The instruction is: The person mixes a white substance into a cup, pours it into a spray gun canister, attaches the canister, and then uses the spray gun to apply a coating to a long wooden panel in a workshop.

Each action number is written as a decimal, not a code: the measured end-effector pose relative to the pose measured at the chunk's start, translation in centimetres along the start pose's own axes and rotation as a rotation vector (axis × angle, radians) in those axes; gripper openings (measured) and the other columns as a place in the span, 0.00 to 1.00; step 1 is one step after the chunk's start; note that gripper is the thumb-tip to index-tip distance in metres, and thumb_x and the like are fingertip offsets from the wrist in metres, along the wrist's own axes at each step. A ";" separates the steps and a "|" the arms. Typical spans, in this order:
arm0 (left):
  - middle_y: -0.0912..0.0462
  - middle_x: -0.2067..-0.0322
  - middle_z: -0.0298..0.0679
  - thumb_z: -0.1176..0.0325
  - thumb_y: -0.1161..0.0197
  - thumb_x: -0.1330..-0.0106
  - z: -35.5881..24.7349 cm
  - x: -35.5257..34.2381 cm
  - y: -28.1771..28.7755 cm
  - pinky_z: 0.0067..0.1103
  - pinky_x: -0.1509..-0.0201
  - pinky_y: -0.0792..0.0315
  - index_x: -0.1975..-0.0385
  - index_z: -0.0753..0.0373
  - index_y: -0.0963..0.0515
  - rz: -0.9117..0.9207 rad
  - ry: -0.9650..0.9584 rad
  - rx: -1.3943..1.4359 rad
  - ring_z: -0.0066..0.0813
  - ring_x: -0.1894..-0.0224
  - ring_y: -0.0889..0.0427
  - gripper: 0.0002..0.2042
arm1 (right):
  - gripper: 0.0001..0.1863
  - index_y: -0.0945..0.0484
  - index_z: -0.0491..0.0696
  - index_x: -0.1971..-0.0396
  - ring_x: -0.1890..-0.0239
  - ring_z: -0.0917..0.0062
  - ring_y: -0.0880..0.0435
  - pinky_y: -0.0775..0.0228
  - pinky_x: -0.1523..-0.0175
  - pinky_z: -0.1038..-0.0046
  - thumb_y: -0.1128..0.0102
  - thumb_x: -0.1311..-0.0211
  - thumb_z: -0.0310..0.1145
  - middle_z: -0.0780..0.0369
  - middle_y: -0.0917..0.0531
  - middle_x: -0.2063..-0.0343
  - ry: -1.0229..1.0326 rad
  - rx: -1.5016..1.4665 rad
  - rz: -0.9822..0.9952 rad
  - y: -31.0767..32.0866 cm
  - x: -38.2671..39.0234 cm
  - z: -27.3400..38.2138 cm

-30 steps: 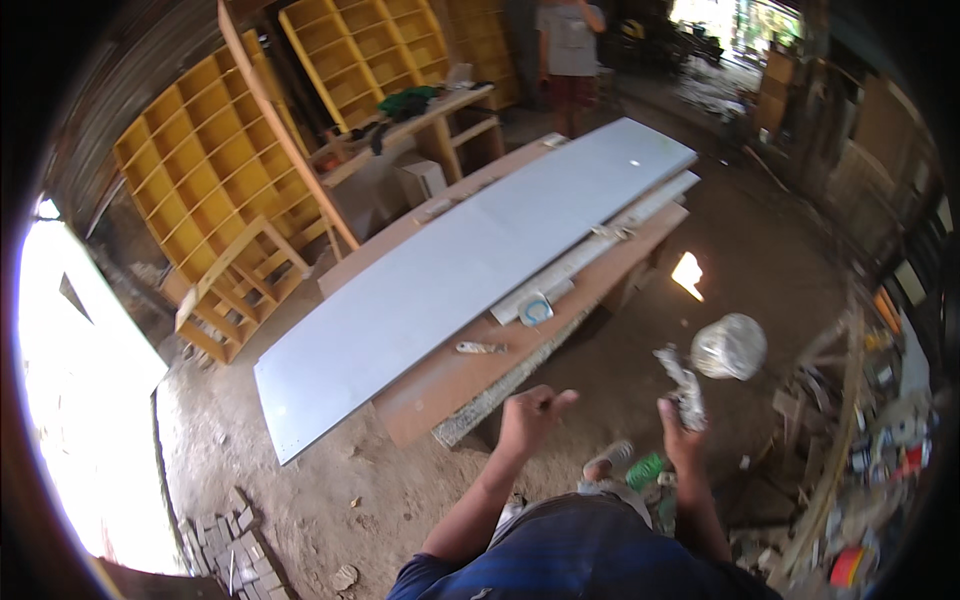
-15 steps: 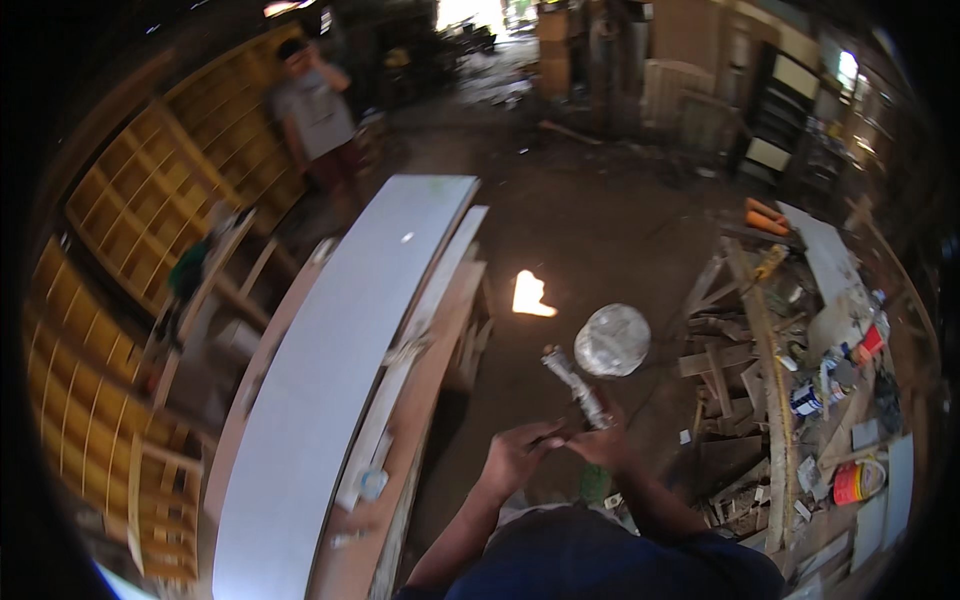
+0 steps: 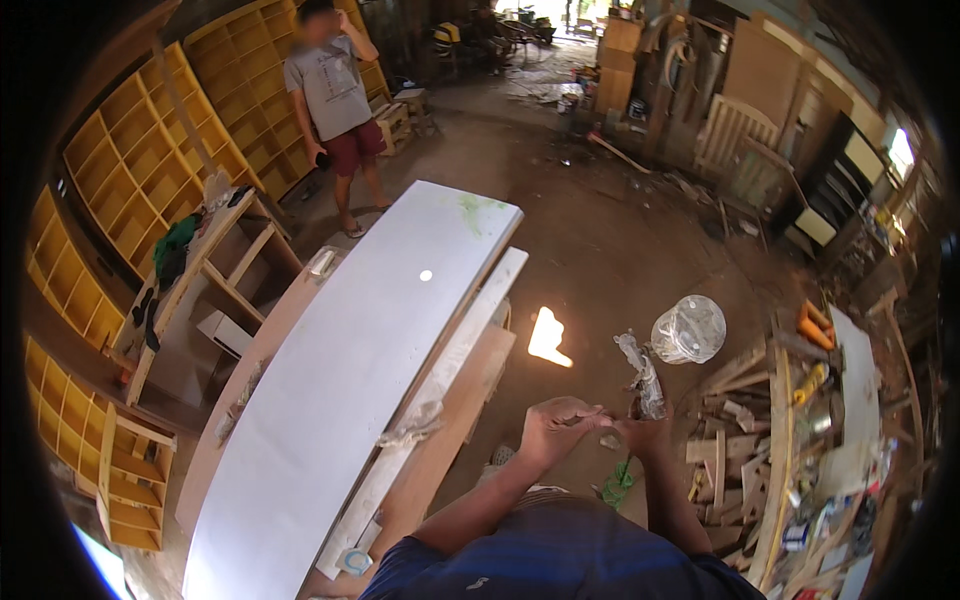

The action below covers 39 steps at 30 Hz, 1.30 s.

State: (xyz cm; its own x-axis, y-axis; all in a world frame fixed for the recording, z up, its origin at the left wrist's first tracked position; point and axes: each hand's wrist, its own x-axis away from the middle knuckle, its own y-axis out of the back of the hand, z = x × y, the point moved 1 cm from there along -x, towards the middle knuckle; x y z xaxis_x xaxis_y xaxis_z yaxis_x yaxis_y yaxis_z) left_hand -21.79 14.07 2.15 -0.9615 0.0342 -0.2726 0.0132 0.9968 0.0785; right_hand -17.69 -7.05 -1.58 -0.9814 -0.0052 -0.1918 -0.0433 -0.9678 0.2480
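Note:
My right hand point(image 3: 645, 432) holds upright a long, crumpled, whitish object point(image 3: 642, 375), perhaps a wrapped or crusted tool. My left hand point(image 3: 562, 430) meets it at the fingertips in a pinch; whatever it pinches is too small to make out. To my left lies a long white panel point(image 3: 330, 390), with a green smear at its far end, over wooden boards point(image 3: 465, 400). A crumpled rag or plastic point(image 3: 410, 425) and a small pale blue item point(image 3: 354, 558) lie along that stack. A translucent bucket point(image 3: 688, 329) stands on the floor beyond my hands.
A person in grey shirt point(image 3: 330, 95) stands beyond the panel. Yellow shelving units point(image 3: 130, 140) and a cluttered bench frame point(image 3: 230, 265) line the left. Wood scraps point(image 3: 730, 460) fill the right, beside an orange object point(image 3: 815, 325). Green plastic point(image 3: 617, 485) lies near my feet.
My view has swung rightward. My hands, apart a second ago, are now together at the fingertips, the whitish object still in my right. The other person's hand stays raised to their head.

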 end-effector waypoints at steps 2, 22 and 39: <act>0.06 0.60 0.43 0.78 0.29 0.29 1.6 -3.7 3.9 0.24 0.46 0.17 0.61 0.67 0.08 -0.148 0.086 0.089 0.27 0.55 0.08 0.04 | 0.38 0.22 0.46 0.36 0.70 0.90 0.29 0.35 0.67 0.80 0.14 0.49 0.29 0.70 0.19 0.64 0.101 0.077 0.024 -1.4 -5.2 3.7; 0.13 0.80 0.42 0.59 0.37 0.20 15.5 -9.7 19.7 0.23 0.76 0.24 0.72 0.69 0.16 -1.071 0.675 -0.565 0.23 0.81 0.16 0.19 | 0.23 0.20 0.41 0.34 0.41 0.65 0.10 0.19 0.40 0.65 0.31 0.25 0.31 0.51 0.11 0.42 0.136 0.028 0.574 -21.8 -45.7 -11.6; 0.13 0.79 0.43 0.47 0.41 0.18 18.6 -21.5 11.6 0.31 0.64 0.21 0.69 0.65 0.12 -1.127 1.010 -0.626 0.40 0.74 0.11 0.26 | 0.22 0.19 0.41 0.36 0.54 0.71 0.10 0.19 0.47 0.65 0.35 0.22 0.36 0.53 0.10 0.52 0.116 0.152 0.939 -26.2 -61.5 -16.4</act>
State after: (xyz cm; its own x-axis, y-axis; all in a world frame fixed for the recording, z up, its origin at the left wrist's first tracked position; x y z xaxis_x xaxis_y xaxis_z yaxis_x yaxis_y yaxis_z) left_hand 4.11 26.28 -8.97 -0.1896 -0.9562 0.2229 -0.6434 0.2925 0.7075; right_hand 46.89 14.53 -11.82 -0.6034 -0.7954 0.0571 0.7201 -0.5128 0.4674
